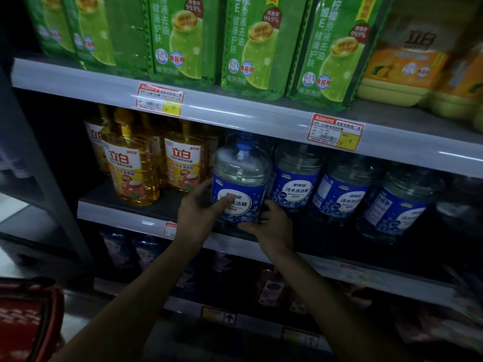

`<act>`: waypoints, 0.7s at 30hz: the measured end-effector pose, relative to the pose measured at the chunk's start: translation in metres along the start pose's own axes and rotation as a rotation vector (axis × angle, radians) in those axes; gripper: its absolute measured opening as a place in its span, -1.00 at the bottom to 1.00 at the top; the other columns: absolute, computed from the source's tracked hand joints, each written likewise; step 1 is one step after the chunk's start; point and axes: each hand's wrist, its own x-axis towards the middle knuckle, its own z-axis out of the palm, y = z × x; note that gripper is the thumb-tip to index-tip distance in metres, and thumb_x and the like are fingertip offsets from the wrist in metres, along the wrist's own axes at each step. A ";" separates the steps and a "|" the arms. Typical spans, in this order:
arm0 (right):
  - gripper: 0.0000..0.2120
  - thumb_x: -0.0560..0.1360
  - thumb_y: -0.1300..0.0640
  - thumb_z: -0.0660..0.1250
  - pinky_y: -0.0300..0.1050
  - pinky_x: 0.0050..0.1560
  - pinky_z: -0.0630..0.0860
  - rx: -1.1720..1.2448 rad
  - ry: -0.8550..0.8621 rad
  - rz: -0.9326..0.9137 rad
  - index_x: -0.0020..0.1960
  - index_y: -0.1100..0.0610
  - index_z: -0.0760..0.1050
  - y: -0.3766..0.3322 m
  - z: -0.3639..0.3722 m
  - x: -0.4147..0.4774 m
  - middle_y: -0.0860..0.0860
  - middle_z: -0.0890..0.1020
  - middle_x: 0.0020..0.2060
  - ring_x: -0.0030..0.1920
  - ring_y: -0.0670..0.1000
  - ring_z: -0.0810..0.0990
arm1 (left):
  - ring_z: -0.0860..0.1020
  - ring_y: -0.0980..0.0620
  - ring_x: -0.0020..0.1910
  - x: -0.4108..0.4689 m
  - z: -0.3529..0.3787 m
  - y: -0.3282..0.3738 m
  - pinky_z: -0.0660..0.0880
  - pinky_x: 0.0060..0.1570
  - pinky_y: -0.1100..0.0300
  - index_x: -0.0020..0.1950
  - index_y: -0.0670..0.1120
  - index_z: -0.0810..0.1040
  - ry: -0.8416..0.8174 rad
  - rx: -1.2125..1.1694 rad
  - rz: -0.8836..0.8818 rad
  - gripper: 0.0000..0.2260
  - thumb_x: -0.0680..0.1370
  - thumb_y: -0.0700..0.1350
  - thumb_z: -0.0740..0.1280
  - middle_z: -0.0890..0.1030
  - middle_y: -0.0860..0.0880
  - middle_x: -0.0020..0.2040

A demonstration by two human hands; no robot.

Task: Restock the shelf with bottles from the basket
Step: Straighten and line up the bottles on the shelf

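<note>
A clear bottle with a blue label and blue cap (241, 176) stands at the front edge of the middle shelf (125, 218). My left hand (198, 212) holds its left side, thumb across the label. My right hand (271, 226) grips its lower right side near the base. Three more blue-label bottles (339, 189) stand in a row to its right. The red basket (26, 320) shows at the bottom left corner, its contents hidden.
Yellow detergent bottles (133, 168) stand left of the held bottle, with a gap of bare shelf in front. Green bottles (258, 45) and orange-label bottles (407, 71) fill the top shelf. Dark products sit on the lower shelves (271, 286). A grey upright (44, 163) bounds the shelf at left.
</note>
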 end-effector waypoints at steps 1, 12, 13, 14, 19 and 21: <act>-0.32 0.27 0.21 0.69 0.15 0.06 0.67 0.000 -0.001 -0.001 0.33 0.10 0.51 -0.001 0.001 0.000 0.10 0.71 0.10 0.05 0.08 0.71 | 0.69 0.16 0.11 -0.001 0.000 0.000 0.67 0.06 0.12 0.30 0.01 0.61 -0.002 0.005 0.007 -0.62 0.50 -0.15 0.54 0.72 0.16 0.10; -0.33 0.27 0.15 0.69 0.12 0.08 0.67 -0.026 -0.031 -0.037 0.30 0.05 0.49 -0.004 0.000 -0.004 0.04 0.71 0.10 0.06 0.04 0.70 | 0.67 0.13 0.15 -0.003 -0.004 0.006 0.65 0.13 0.01 0.32 0.03 0.58 0.002 0.057 -0.021 -0.60 0.50 -0.05 0.55 0.71 0.09 0.17; -0.33 0.27 0.13 0.68 0.12 0.09 0.66 -0.039 -0.047 -0.040 0.31 0.04 0.48 -0.006 -0.001 -0.004 0.04 0.70 0.11 0.08 0.05 0.69 | 0.67 0.12 0.16 -0.003 -0.005 0.006 0.65 0.15 -0.05 0.32 0.01 0.57 0.012 0.081 -0.038 -0.58 0.49 0.00 0.56 0.70 0.08 0.19; -0.32 0.28 0.12 0.67 0.13 0.10 0.66 -0.053 -0.065 -0.041 0.31 0.03 0.47 -0.008 -0.003 -0.005 0.03 0.69 0.12 0.09 0.05 0.69 | 0.67 0.10 0.16 -0.005 -0.005 0.007 0.64 0.16 -0.08 0.31 0.00 0.57 0.026 0.115 -0.050 -0.56 0.48 0.04 0.56 0.70 0.07 0.19; -0.31 0.40 0.13 0.61 -0.01 0.16 0.59 -0.088 -0.137 -0.004 0.45 0.10 0.41 -0.010 -0.027 -0.013 0.08 0.61 0.22 0.21 0.09 0.61 | 0.65 0.05 0.10 -0.027 -0.002 0.014 0.64 0.12 -0.09 0.15 -0.02 0.57 0.078 0.288 -0.046 -0.63 0.45 0.07 0.58 0.69 0.02 0.08; -0.29 0.42 0.13 0.59 -0.02 0.18 0.57 -0.115 -0.137 0.025 0.49 0.11 0.37 -0.008 -0.042 -0.018 0.12 0.57 0.29 0.27 0.11 0.57 | 0.65 0.07 0.07 -0.040 0.004 0.021 0.63 0.09 0.00 0.13 -0.02 0.59 0.048 0.343 -0.032 -0.66 0.45 0.05 0.58 0.68 0.03 0.03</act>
